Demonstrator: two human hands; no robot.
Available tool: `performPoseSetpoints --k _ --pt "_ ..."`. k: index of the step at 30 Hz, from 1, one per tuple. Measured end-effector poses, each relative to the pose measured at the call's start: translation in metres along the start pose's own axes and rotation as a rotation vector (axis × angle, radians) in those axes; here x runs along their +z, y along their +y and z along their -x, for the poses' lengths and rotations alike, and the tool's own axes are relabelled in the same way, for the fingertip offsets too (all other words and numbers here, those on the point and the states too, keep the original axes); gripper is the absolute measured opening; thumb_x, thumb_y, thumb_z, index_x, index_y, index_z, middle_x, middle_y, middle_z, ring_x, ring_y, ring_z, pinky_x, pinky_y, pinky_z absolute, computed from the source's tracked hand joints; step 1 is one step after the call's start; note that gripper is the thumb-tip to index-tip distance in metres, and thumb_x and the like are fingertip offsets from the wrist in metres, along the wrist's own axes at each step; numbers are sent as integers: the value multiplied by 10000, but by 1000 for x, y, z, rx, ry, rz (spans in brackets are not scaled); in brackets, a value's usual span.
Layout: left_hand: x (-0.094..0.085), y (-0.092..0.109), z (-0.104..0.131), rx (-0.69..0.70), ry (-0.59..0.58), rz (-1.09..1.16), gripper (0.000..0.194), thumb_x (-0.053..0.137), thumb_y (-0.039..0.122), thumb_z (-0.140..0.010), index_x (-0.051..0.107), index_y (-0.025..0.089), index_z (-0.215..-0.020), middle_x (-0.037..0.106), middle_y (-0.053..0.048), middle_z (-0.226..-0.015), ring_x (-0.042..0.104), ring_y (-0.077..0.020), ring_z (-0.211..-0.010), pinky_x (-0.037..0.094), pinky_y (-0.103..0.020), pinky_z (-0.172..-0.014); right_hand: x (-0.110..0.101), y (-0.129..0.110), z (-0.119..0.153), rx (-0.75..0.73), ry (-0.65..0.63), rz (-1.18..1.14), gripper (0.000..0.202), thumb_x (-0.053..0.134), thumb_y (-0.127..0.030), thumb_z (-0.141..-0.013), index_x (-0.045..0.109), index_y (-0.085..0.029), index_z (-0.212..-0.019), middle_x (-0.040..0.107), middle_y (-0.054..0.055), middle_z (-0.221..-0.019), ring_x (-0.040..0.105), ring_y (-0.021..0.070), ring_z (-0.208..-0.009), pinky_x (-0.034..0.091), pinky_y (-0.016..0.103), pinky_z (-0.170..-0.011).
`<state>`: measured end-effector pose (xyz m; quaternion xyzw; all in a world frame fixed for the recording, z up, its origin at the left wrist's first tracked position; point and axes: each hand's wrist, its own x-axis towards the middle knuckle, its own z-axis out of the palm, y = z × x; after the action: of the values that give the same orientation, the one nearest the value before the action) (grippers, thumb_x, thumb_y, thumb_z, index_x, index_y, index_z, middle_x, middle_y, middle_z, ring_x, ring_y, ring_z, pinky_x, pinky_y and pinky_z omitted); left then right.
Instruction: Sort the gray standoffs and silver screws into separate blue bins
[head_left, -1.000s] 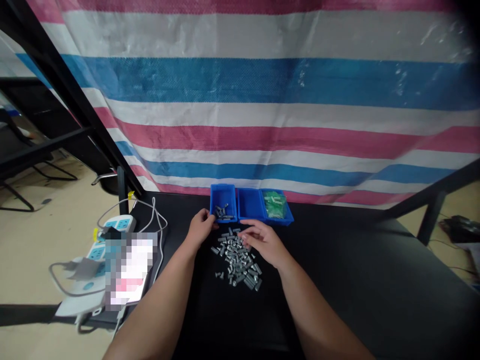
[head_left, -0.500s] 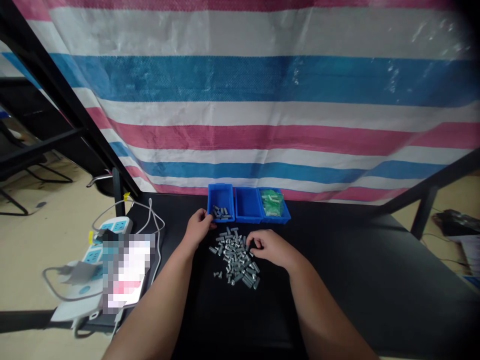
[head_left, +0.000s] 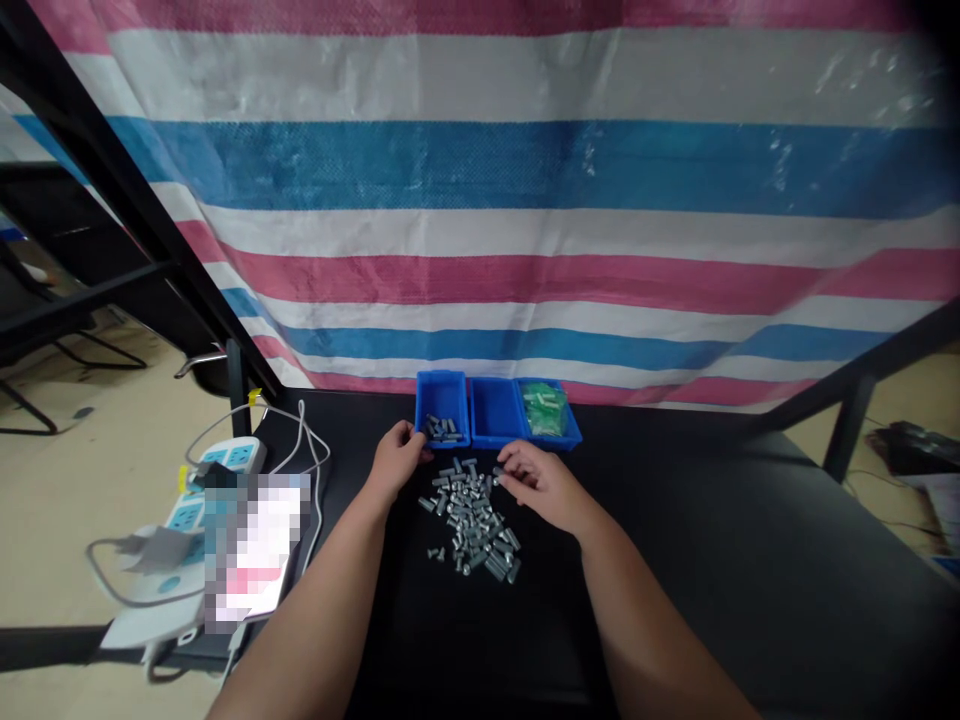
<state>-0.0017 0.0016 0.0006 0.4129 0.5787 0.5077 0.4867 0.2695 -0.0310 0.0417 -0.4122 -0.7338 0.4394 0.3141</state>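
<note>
My left hand (head_left: 397, 455) is closed at the front left corner of the left blue bin (head_left: 442, 378), with its fingertips partly hidden against the wall. Several grey cylindrical pieces (head_left: 442, 430) lie inside that bin. Just below the bins, a loose pile of silver screws and grey cylinders (head_left: 474, 520) is spread over the black surface. My right hand (head_left: 546, 488) hovers at the pile's upper right edge, pinching a small grey cylinder (head_left: 498, 472) between thumb and fingers.
Beside the left bin stand a middle blue bin (head_left: 495, 410) and a right blue bin (head_left: 574, 432) holding a green plastic bag (head_left: 545, 408). At left lie a power strip (head_left: 184, 515), white cables and a phone (head_left: 259, 550). A striped sheet (head_left: 525, 230) hangs behind.
My right hand has lifted slightly up and away from the pile, with a small grey cylinder now showing in its fingers. My left hand stays at the left bin's corner.
</note>
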Motion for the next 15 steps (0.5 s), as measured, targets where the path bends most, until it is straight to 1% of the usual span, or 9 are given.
performPoseSetpoints --k 4,5,6,7,9,10,11,13,15 --pt "0 -2 -1 10 -5 0 224 630 315 -740 450 182 -747 564 12 -699 666 -161 -627 583 -300 -647 8 3 -2 78 -145 -93 179 674 -354 -887 653 -178 -858 573 -11 -689 529 103 -557 449 208 -479" --pt "-1 -2 -2 12 -6 -1 225 630 316 -740 449 182 -744 560 14 -697 667 -162 -630 584 -302 -649 12 3 -4 83 -145 -132 194 686 -363 -879 668 -174 -842 585 -6 -687 550 109 -569 476 218 -499" --pt "-1 -2 -1 12 -7 -4 223 629 315 -740 449 183 -743 557 15 -693 669 -164 -634 583 -300 -648 17 3 -6 69 -113 -183 192 702 -367 -868 686 -176 -885 617 8 -727 590 122 -614 517 237 -550" --pt "-1 -2 -1 11 -6 -9 220 627 314 -739 450 184 -744 558 15 -689 672 -168 -636 581 -297 -643 21 1 -8 39 -59 -237 220 720 -363 -854 695 -186 -982 661 30 -818 638 143 -700 556 266 -631" --pt "-1 -1 -1 5 -2 -22 214 625 309 -734 452 186 -748 565 13 -680 676 -173 -633 573 -287 -628 30 -2 -12 -29 61 -317 413 743 -345 -834 639 -221 -1214 689 76 -1071 679 179 -908 576 321 -800" --pt "0 -1 0 1 0 -24 212 625 307 -731 452 187 -750 568 13 -675 676 -174 -629 570 -283 -621 33 -3 -13 -47 101 -329 482 740 -340 -837 598 -234 -1286 677 88 -1147 678 187 -960 572 333 -833" --pt "0 0 0 -3 0 -21 211 625 307 -729 452 187 -751 570 14 -673 677 -175 -627 569 -282 -619 35 -4 -14 -51 126 -313 485 725 -340 -849 586 -235 -1302 677 91 -1154 679 188 -959 570 332 -824" --pt "0 1 0 -7 1 -7 214 630 308 -725 454 188 -749 570 16 -669 678 -174 -627 569 -280 -620 34 -4 -14 -46 149 -203 331 681 -339 -884 649 -213 -1188 704 70 -1012 678 175 -853 555 304 -749" --pt "0 2 0 -7 4 4 221 641 308 -718 458 187 -744 572 14 -667 675 -170 -624 568 -275 -619 26 -2 -11 -48 164 -40 184 646 -320 -905 696 -196 -1031 686 33 -835 641 153 -732 510 272 -663"
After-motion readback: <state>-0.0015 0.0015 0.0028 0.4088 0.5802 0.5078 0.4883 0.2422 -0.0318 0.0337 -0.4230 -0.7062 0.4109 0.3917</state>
